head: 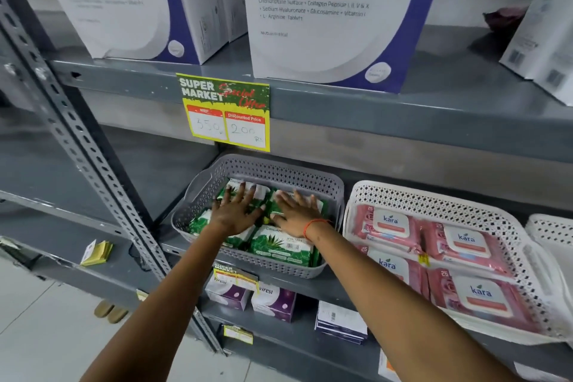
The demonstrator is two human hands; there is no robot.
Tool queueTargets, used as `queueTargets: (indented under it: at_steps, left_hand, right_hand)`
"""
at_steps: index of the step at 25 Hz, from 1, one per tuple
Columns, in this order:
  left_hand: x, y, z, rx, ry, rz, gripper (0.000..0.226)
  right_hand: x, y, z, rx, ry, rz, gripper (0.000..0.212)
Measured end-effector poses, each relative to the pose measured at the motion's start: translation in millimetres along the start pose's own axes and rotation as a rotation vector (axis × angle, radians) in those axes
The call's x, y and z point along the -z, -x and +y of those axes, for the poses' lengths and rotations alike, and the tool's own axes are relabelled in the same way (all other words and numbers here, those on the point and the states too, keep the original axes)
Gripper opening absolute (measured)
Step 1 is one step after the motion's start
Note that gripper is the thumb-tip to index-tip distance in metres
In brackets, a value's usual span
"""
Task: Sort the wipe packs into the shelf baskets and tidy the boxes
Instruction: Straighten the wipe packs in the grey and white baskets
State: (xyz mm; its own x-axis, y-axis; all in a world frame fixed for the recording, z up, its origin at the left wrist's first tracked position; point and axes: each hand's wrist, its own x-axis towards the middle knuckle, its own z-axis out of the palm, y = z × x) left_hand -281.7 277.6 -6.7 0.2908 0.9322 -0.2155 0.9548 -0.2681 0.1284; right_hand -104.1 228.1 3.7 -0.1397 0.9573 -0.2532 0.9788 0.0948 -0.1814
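A: Log your hands. Your left hand (236,211) lies flat, fingers spread, palm down on the green wipe packs (280,243) in the grey basket (273,174). It grips nothing.

B: And your right hand (297,211)?

A: Same posture: open, pressed on the packs just beside the left, red thread at the wrist. No grasp.

B: Basket position?

A: At the left end of the middle shelf (434,108), by the upright. A white basket (434,198) of pink wipe packs (465,245) touches its right side.

B: Boxes?

A: Large white-and-purple boxes (335,9) stand at the front edge of the shelf above; small purple boxes (273,304) sit on the shelf below.
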Motion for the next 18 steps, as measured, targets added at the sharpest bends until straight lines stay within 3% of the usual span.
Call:
queueTargets:
  at_steps: [4, 7, 10, 12, 15, 18]
  left_hand:
    - [41, 58, 46, -0.078, 0.04, 0.239, 0.057]
    - [84, 130, 112, -0.212, -0.017, 0.147, 0.04]
    - [124, 212, 184, -0.417, -0.101, 0.101, 0.033]
    - [155, 259, 221, -0.561, -0.08, 0.349, 0.026]
    - [202, 293, 274, -0.713, 0.108, 0.962, 0.032]
    - [240, 282, 324, -0.735, 0.264, 1.264, 0.039]
  right_hand:
    - [47, 55, -5, -0.018, 0.0, 0.137, 0.053]
    - [98, 142, 7, -0.048, 0.061, 0.011, 0.039]
    - [152, 255, 28, -0.036, 0.188, 0.094, 0.031]
    - [188, 329, 38, -0.006, 0.188, 0.354, 0.03]
    - [236, 393, 51, 0.177, 0.172, 1.021, 0.047]
    - [266, 393, 62, 0.007, 0.186, 1.426, 0.062]
